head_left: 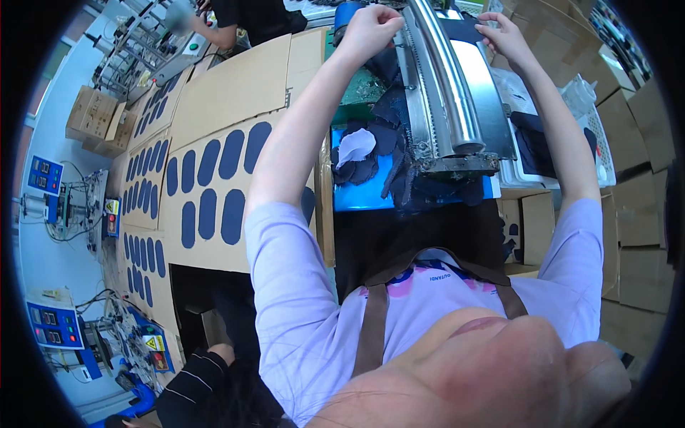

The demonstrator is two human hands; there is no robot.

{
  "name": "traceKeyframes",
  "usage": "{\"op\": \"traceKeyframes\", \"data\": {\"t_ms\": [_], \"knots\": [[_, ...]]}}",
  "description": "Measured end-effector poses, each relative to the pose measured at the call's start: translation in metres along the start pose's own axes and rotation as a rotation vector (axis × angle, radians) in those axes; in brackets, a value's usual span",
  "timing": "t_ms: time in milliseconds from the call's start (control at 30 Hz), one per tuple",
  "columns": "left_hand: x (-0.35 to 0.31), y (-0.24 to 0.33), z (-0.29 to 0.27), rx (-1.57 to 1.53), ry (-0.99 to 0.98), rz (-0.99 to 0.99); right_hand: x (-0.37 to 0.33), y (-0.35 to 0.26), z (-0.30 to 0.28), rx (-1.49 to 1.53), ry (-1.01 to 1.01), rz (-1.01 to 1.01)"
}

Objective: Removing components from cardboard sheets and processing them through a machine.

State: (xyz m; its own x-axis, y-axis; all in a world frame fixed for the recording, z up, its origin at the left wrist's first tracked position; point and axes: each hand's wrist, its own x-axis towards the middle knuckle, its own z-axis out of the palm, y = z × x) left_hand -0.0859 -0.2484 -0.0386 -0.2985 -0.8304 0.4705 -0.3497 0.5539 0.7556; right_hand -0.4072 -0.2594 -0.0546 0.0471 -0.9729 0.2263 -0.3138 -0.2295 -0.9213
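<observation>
A machine with a long shiny metal roller [451, 78] stands in front of me. At its far left side my left hand [369, 34] is raised, thumb and fingers closed together; what they hold, if anything, is hidden. On the far right, my right hand [505, 39] has its fingers curled at the edge of a dark fabric piece [462, 30] lying across the machine's top. Dark fabric scraps [410, 167] are heaped below and left of the roller, with a pale lilac scrap [355, 146] among them. They rest partly on a blue surface [364, 197].
Left, a cardboard-covered table [235, 78] carries rows of dark oval pads [232, 153]. A white basket [603, 153] and dark cloth [535, 143] are at the right, beside stacked cartons [635, 207]. Another person's arm [217, 34] is at the far left; a seated person's knee [193, 389] is nearby.
</observation>
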Motion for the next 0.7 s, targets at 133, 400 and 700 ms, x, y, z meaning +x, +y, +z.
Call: {"op": "traceKeyframes", "data": {"t_ms": [133,400,700], "knots": [[0.011,-0.015,0.004,0.078,-0.016,0.011,-0.007,-0.02,0.023,-0.535,0.024,-0.337],[0.024,-0.023,0.006,0.208,-0.011,-0.171,-0.006,-0.047,0.041,-0.711,-0.089,-0.488],[0.024,-0.006,-0.001,-0.003,0.049,-0.157,-0.037,-0.055,-0.012,-0.386,0.003,-0.433]]}}
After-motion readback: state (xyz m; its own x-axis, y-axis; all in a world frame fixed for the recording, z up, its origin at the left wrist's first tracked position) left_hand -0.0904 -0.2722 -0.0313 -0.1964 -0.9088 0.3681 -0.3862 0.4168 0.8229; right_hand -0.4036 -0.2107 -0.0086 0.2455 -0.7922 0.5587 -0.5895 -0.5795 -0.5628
